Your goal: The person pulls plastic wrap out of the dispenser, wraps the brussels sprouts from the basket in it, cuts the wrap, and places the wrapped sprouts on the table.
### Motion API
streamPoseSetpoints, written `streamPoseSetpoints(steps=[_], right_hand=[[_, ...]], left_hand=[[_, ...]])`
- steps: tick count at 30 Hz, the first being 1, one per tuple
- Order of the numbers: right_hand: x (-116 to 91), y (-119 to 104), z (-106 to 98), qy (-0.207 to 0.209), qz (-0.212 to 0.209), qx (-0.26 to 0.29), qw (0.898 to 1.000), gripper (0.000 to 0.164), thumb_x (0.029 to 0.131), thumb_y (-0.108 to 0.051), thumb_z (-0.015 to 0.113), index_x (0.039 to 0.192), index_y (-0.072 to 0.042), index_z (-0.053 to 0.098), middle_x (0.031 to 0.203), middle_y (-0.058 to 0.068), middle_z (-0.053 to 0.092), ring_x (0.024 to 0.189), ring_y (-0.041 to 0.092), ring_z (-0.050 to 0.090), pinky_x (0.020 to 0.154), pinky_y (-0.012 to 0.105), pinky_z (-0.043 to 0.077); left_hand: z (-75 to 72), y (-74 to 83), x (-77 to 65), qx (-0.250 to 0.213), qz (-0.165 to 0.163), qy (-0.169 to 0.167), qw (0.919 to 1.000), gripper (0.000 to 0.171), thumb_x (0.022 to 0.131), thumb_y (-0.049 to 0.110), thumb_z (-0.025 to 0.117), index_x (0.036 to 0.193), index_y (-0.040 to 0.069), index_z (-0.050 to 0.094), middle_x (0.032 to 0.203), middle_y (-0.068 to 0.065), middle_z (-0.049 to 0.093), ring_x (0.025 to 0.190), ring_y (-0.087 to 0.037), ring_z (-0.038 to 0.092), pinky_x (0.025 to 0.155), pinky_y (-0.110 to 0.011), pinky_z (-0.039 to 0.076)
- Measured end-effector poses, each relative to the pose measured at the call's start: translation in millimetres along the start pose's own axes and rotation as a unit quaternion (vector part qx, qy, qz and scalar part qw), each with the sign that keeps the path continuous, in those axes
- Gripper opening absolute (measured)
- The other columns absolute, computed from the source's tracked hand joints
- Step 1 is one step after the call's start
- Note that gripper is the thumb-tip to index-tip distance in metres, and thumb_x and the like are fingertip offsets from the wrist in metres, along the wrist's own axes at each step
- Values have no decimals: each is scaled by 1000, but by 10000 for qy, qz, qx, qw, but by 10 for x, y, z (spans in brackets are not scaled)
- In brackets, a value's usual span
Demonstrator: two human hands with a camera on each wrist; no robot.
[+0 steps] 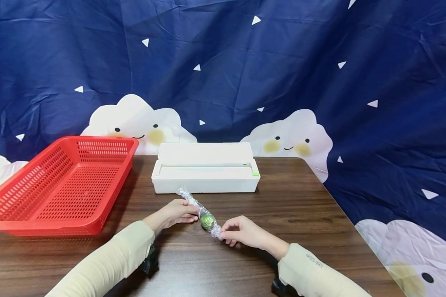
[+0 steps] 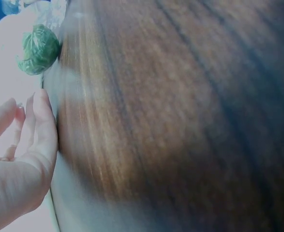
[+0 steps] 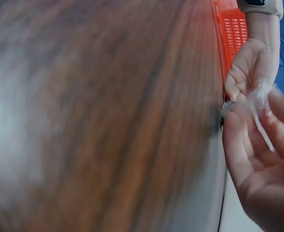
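A small round green item (image 1: 207, 221), its kind unclear, is wrapped in clear plastic film, which is twisted into tails on both sides. My right hand (image 1: 245, 233) pinches the near film tail (image 1: 216, 232) between thumb and fingertips. On the other side of the green item, the fingertips of my left hand (image 1: 175, 214) hold the film, whose far tail (image 1: 184, 193) reaches past them toward the white box. The left wrist view shows the green item (image 2: 38, 50) beyond the fingertips. Crumpled film (image 3: 260, 100) shows at the right fingertips in the right wrist view.
A long white box (image 1: 206, 183), apparently a cling film dispenser, stands behind the hands with its lid (image 1: 206, 153) raised and a green piece (image 1: 255, 174) at its right end. At left sits a red plastic basket (image 1: 87, 192) on the brown wooden table (image 1: 301, 198).
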State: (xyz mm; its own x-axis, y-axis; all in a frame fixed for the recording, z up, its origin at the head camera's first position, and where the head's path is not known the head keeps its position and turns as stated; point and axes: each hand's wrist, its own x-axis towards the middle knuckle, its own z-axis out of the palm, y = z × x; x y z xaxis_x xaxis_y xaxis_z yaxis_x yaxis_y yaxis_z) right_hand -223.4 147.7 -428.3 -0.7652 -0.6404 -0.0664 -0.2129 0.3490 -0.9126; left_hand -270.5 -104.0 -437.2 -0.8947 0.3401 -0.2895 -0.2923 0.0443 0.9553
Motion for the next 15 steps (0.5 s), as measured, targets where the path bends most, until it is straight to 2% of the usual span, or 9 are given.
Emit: streamPoseSetpoints(steps=[4, 8, 11, 15], right_hand=[[27, 9, 46, 296, 113, 339, 9989, 13, 87, -7, 63, 91, 4, 58, 74, 11, 63, 60, 16, 58, 52, 29, 50], [49, 12, 79, 477, -60, 479, 9977, 16, 85, 0, 62, 91, 5, 48, 71, 14, 61, 59, 18, 56, 52, 32, 51], [59, 9, 92, 564, -147, 295, 9979, 12, 84, 2, 62, 88, 4, 51, 69, 11, 59, 58, 16, 55, 50, 29, 50], [68, 8, 103, 636, -58, -24, 9980, 2, 85, 0, 62, 86, 2, 61, 68, 5, 58, 58, 14, 55, 51, 27, 49]], left_hand=[[6, -6, 9, -9, -5, 36, 10000, 8, 90, 4, 57, 92, -4, 54, 85, -10, 61, 73, -17, 63, 68, -24, 51], [9, -14, 21, -13, -26, 70, 10000, 9, 90, 4, 57, 93, -4, 53, 85, -11, 61, 73, -17, 64, 68, -24, 51], [13, -19, 27, 0, -37, 106, 9999, 9, 91, 3, 56, 93, -5, 52, 85, -11, 61, 73, -18, 64, 68, -24, 51], [19, -21, 33, -9, -31, 149, 9999, 9, 91, 3, 56, 94, -5, 53, 85, -11, 61, 72, -18, 64, 67, -25, 51]])
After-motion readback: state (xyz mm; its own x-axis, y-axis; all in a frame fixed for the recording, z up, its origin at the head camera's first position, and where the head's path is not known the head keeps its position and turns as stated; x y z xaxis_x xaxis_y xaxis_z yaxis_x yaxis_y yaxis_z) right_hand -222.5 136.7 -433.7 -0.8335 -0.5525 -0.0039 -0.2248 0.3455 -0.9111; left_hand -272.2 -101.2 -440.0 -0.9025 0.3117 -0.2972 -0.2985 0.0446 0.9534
